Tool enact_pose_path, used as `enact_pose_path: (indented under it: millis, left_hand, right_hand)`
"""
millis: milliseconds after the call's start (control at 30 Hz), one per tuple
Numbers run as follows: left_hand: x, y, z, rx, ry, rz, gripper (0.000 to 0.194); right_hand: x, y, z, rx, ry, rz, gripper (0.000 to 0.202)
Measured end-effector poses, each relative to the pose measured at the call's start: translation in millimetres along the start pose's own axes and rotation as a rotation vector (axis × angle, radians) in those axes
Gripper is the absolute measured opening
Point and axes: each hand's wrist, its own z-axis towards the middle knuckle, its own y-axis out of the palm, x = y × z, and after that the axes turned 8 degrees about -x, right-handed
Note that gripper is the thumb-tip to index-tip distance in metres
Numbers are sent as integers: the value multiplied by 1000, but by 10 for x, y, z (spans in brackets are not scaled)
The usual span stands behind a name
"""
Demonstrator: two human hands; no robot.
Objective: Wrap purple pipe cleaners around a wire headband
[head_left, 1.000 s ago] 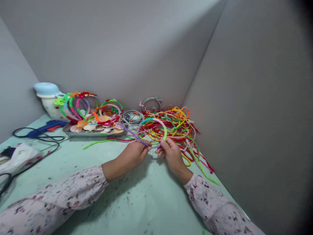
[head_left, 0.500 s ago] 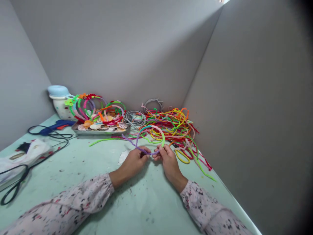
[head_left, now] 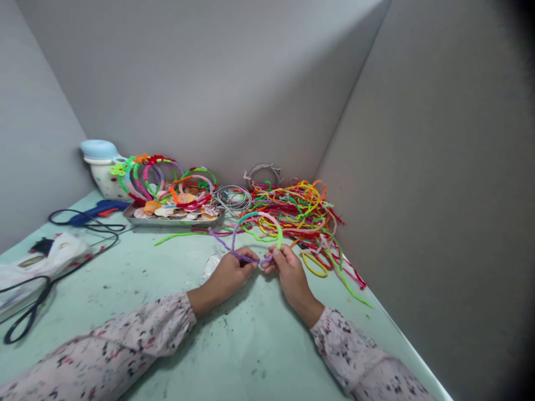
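Observation:
Between my hands is a ring wrapped in fuzzy pipe cleaner, coloured purple, teal, pink and green, raised just above the table. My left hand pinches the purple part at the ring's lower left. A loose purple pipe cleaner end sticks out to the upper left from there. My right hand closes its fingers round the lower right, where green meets purple. A small gap of purple shows between the two sets of fingertips.
Behind lies a tangled heap of coloured pipe cleaners. Left of it are coiled grey wire and a metal tray with shells and finished rings. A white cup, a blue glue gun, a black cord and a plastic bag sit farther left.
The view has shifted slightly. Both hands keep their hold on the ring, and the fingertips stay close together at its bottom with hardly any movement.

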Motion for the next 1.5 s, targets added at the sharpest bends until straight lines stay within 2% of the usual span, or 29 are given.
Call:
enact_pose_path:
  millis: [200, 333, 567, 767, 933, 1033, 1133, 1267, 1500]
  left_hand:
    - [-52, -1, 8, -11, 8, -12, 13]
    - [-15, 0, -6, -10, 38, -20, 14]
    - [15, -1, -19, -14, 6, -12, 18]
    - [5, 3, -15, 34, -13, 18, 16]
    - [35, 4, -27, 5, 27, 7, 19]
    - [34, 11, -32, -7, 67, -20, 19]
    - [11, 24, -30, 27, 88, -49, 22]
    - [-4, 22, -19, 72, 72, 89, 19]
    - [47, -11, -10, 155, 47, 152, 18]
  right_hand:
    - [-4, 14, -5, -2, 2, -18, 28]
    - [5, 4, 1, 3, 10, -7, 27]
    - [-13, 13, -7, -17, 15, 14, 25]
    - [-32, 29, -16, -25, 17, 24, 24]
    - [-26, 27, -11, -68, 49, 77, 25]
    - [-19, 14, 5, -39, 62, 143, 27]
    - [-5, -11, 29, 24, 64, 211, 28]
    - [16, -35, 42, 59, 75, 197, 31]
    - [-25, -10, -5, -83, 128, 168, 44]
